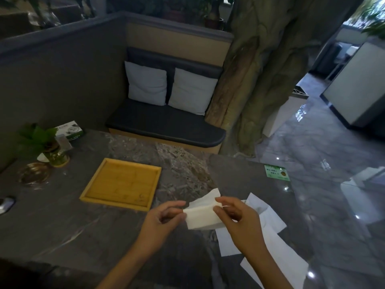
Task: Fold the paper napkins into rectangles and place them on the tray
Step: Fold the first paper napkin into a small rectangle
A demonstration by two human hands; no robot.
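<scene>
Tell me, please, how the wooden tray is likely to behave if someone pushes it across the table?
The wooden tray looks flat, rigid and low-rimmed, so it would probably slide without tipping. It holds nothing, so it is likely light. The table looks polished, so it may slide easily.

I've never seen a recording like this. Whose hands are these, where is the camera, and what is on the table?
There is no machine here: a person wears a camera on the head, looking down at their own two hands. The left hand and the right hand both pinch a white paper napkin, partly folded, above a dark stone table. More unfolded napkins lie to the right. To the left sits a wooden tray with nothing in it yet. Farther left stand a small potted plant, a glass dish and a tissue box.
</scene>
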